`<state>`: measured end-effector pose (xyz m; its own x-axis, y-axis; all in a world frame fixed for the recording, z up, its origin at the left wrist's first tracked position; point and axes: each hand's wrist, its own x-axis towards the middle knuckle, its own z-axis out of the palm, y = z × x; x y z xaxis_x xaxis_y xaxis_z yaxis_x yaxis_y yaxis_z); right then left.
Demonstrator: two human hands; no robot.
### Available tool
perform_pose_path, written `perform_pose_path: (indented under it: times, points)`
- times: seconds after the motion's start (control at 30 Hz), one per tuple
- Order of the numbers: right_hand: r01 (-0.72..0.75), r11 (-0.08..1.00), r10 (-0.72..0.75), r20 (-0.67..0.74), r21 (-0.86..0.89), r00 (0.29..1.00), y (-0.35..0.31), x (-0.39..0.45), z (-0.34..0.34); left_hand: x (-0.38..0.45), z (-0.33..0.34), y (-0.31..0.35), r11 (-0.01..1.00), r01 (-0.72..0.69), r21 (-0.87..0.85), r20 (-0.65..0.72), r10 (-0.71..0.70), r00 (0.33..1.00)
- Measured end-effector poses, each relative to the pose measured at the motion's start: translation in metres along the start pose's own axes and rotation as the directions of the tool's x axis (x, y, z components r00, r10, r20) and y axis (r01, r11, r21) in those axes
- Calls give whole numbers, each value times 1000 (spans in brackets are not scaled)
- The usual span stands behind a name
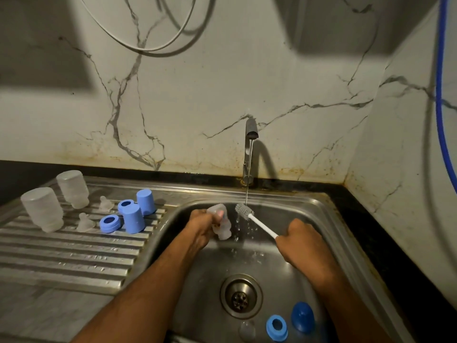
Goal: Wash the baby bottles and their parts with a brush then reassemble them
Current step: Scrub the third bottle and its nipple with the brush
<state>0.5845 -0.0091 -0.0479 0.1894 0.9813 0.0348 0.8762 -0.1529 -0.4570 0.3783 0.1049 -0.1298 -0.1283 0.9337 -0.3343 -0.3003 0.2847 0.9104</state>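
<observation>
A frosted baby bottle [220, 225] is gripped by the left hand [204, 225] over the sink basin [321, 233], with the fingers curled around its body and the thumb pressed on its side. The white handle of the bottle brush [254, 220] is enclosed by the fully curled fingers of the right hand [300, 240]. The brush head is held just beside the bottle, apart from it, under the thin stream of water from the tap [251, 144]. Open room is left between the two hands above the drain [240, 296].

At the near edge of the basin a blue ring [277, 328], a dark blue cap [303, 317] and a clear nipple [247, 330] are lying close together. On the ribbed drainboard [61, 258] to the left two frosted bottles [43, 209] are standing upside down, near its far left edge. Beside them two nipples [85, 222], two blue rings [110, 223] and two blue caps [133, 219] are placed, close to the basin rim. The near part of the drainboard is wet.
</observation>
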Motion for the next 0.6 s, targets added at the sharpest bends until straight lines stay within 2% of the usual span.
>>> perform_pose_path:
  times: [0.1,0.2,0.4,0.5,0.6]
  points:
    - [39,996,-39,5,77,999,-2,2,13,-7,6,-1,958,-97,271,23,94,995]
    - [58,997,-60,30,56,998,-4,3,23,-8,12,-6,917,-145,371,54,134,989]
    - [97,995,-97,21,-6,995,-6,8,29,-10,25,-12,894,-186,409,148,136,980]
    - [108,993,-111,70,40,991,-6,10,30,-11,25,-9,922,-186,340,98,162,982]
    - [71,996,-73,50,45,996,-1,13,26,-7,16,-6,927,-216,306,89,199,976]
